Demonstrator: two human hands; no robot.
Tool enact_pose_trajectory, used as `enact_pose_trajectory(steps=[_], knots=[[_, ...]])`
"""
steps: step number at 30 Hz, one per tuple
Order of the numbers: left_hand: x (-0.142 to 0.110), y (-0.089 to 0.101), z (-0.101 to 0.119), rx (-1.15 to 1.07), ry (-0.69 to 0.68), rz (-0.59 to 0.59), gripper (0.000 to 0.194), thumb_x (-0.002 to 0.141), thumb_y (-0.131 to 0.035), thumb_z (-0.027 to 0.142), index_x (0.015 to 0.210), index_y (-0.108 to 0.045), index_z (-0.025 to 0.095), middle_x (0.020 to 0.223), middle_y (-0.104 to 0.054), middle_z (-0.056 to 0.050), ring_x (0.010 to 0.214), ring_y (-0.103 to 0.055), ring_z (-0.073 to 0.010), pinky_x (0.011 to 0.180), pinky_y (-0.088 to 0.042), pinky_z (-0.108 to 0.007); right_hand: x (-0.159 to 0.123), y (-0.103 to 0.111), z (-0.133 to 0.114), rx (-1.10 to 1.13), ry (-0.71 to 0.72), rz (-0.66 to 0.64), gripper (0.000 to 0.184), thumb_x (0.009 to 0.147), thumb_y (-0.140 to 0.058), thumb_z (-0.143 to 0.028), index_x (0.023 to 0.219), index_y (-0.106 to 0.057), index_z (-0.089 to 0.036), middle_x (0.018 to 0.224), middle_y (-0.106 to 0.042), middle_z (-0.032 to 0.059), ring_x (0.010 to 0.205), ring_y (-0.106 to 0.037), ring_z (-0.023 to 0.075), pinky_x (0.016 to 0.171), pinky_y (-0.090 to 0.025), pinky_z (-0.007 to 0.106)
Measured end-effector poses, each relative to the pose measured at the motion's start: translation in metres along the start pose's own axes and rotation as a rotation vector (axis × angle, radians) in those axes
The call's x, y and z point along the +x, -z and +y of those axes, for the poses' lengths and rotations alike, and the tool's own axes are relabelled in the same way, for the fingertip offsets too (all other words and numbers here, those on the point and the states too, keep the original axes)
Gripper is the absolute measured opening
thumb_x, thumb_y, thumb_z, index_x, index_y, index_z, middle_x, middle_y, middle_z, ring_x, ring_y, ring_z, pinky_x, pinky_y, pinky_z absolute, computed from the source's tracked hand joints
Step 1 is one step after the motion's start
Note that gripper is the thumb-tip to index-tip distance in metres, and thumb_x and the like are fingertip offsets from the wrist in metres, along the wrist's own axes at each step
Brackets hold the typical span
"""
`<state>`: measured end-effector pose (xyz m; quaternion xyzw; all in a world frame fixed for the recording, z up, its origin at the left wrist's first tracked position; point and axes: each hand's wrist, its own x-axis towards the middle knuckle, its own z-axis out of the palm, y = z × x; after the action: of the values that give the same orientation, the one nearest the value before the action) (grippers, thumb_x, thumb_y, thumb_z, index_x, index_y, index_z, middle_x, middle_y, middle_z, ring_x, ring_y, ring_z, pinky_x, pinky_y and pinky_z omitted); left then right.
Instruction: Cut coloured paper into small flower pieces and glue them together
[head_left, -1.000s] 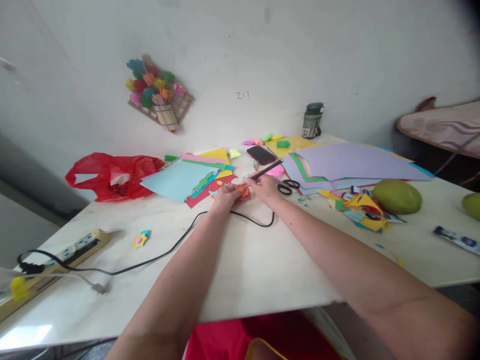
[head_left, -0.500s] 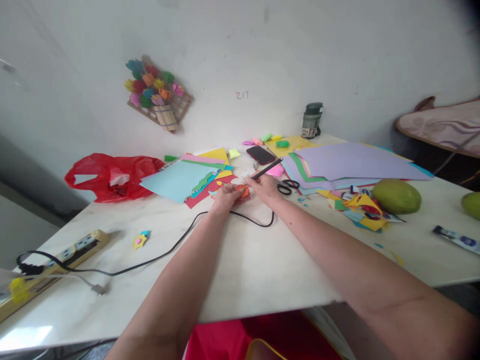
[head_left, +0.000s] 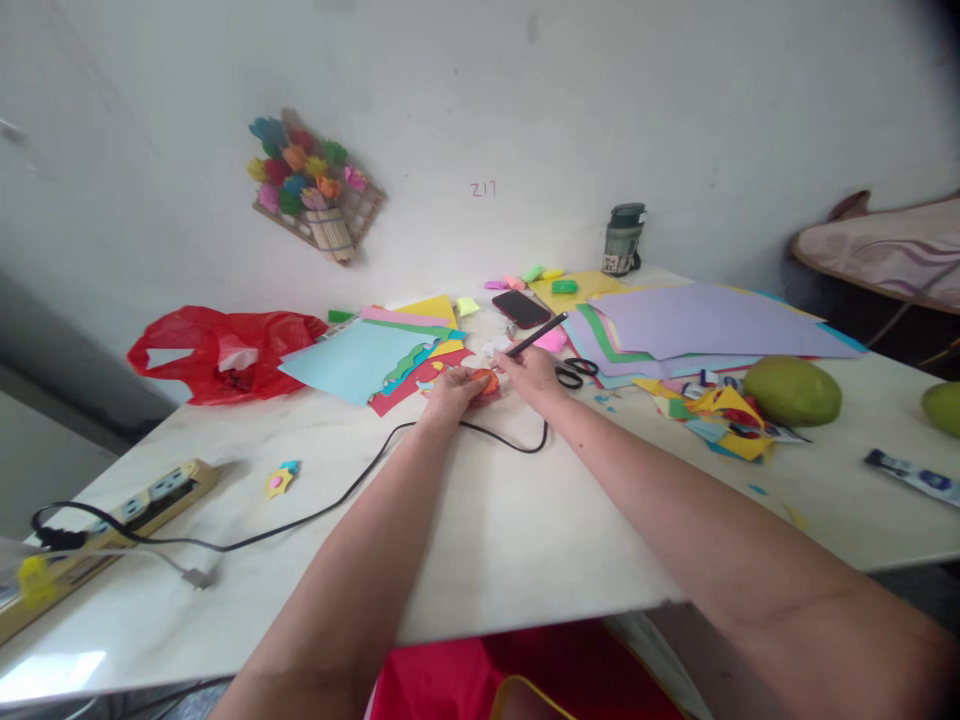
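Both my arms reach far across the white table [head_left: 487, 520]. My left hand [head_left: 448, 394] is closed on a small orange paper piece [head_left: 486, 380] and holds it down on the tabletop. My right hand [head_left: 531, 374] grips a black pen [head_left: 535, 335], its tip at the orange piece and its shaft slanting up to the right. A black cable [head_left: 330, 508] runs under my wrists.
Stacks of coloured paper [head_left: 360, 360] and lilac sheets [head_left: 697, 320] lie beyond my hands, with black scissors [head_left: 576, 372], a phone [head_left: 523, 308] and a jar [head_left: 624, 240]. A red plastic bag [head_left: 217, 350] and power strip [head_left: 112, 515] sit left; green fruit [head_left: 792, 392] and paper scraps [head_left: 712, 412] right.
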<state>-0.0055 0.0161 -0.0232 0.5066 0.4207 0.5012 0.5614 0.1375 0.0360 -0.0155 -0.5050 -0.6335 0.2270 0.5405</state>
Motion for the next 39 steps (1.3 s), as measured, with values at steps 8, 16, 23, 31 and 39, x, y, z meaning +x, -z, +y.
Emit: enact_pose_trajectory(steps=[8,16,23,31,39], knots=[[0.002,0.001,-0.001,-0.003,0.029,0.003,0.035,0.054,-0.082,0.033,0.068,-0.057,0.013,0.064,-0.066,-0.003,0.061,-0.066,-0.0156,0.066,-0.052,-0.028,0.001,0.002,0.003,0.020,0.025,0.058,0.019,0.077,-0.059,-0.035,0.071,-0.063,-0.017,0.068,-0.068,0.0048,0.071,-0.064,0.0191,0.068,-0.048,0.029],[0.002,0.002,-0.001,0.007,0.033,0.004,0.037,0.053,-0.082,0.035,0.068,-0.057,0.013,0.062,-0.065,-0.002,0.060,-0.065,-0.0148,0.062,-0.052,-0.026,-0.003,0.002,-0.004,0.070,0.115,-0.008,0.020,0.074,-0.062,-0.037,0.070,-0.064,-0.017,0.070,-0.068,0.0036,0.071,-0.062,0.0167,0.065,-0.046,0.026],[0.001,0.001,0.003,0.016,0.051,-0.008,0.037,0.053,-0.082,0.035,0.071,-0.059,0.012,0.065,-0.066,-0.003,0.062,-0.067,-0.0163,0.062,-0.052,-0.026,-0.002,-0.003,0.000,0.099,0.121,-0.041,0.016,0.073,-0.065,-0.034,0.072,-0.067,-0.018,0.076,-0.070,0.0043,0.074,-0.064,0.0176,0.064,-0.047,0.026],[0.001,0.001,0.003,0.019,0.055,-0.019,0.033,0.056,-0.081,0.032,0.072,-0.060,0.012,0.064,-0.066,-0.003,0.063,-0.067,-0.0170,0.063,-0.052,-0.027,-0.003,-0.005,0.000,0.122,0.120,-0.067,0.014,0.075,-0.064,-0.032,0.073,-0.067,-0.019,0.079,-0.071,0.0036,0.074,-0.064,0.0163,0.064,-0.048,0.026],[-0.001,-0.002,0.007,0.019,0.079,-0.014,0.029,0.059,-0.080,0.030,0.071,-0.061,0.012,0.065,-0.068,-0.005,0.058,-0.064,-0.0133,0.060,-0.051,-0.023,-0.003,-0.009,0.005,0.122,0.122,-0.080,0.018,0.075,-0.063,-0.036,0.075,-0.068,-0.019,0.079,-0.070,0.0043,0.072,-0.064,0.0165,0.064,-0.048,0.027]])
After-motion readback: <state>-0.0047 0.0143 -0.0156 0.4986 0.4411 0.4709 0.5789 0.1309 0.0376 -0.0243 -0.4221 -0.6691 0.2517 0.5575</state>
